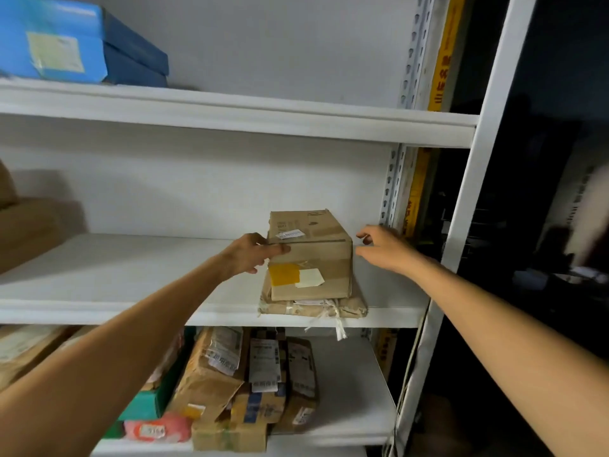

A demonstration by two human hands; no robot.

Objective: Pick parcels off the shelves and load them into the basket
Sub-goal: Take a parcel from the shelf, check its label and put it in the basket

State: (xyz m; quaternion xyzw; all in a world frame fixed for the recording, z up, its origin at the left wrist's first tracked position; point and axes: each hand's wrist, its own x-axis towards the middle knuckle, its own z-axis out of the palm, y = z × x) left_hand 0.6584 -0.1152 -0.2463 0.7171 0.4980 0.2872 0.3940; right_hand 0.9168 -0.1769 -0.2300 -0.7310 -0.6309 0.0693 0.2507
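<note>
Head view, left hand gripping cardboard box, right hand fingers spread beside, tied parcel beneath

Upper left of frame: blue box cut by top & left edges. Mid-left edge: brown boxes blurred, cut off. Flat parcel mostly hidden under cardboard box. Labels on lower-shelf parcels too small to read. Far right: dark, w/ pale blur, can't tell what.
</note>
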